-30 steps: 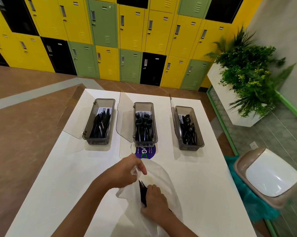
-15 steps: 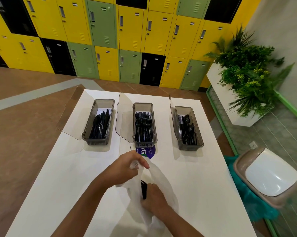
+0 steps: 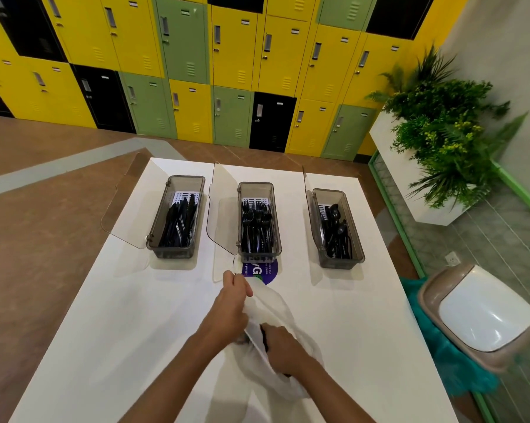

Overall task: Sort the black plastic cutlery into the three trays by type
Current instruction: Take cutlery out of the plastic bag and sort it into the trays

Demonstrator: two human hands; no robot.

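Up goes the left hand (image 3: pixel 231 303), pulling the white plastic bag (image 3: pixel 276 309) higher than a second ago, fingers pinched shut on its rim. Right hand (image 3: pixel 283 349) sits deeper in the bag's mouth now, curled closed around dark cutlery (image 3: pixel 263 340) that barely peeks out; which type, I cannot tell. Bag rests on the white table (image 3: pixel 104 331), near edge. Beyond it, three grey trays with lids flipped open: knife tray (image 3: pixel 178 218) on the left, fork tray (image 3: pixel 257 221) in the middle touching a purple sticker (image 3: pixel 262 270), spoon tray (image 3: pixel 335 228) on the right
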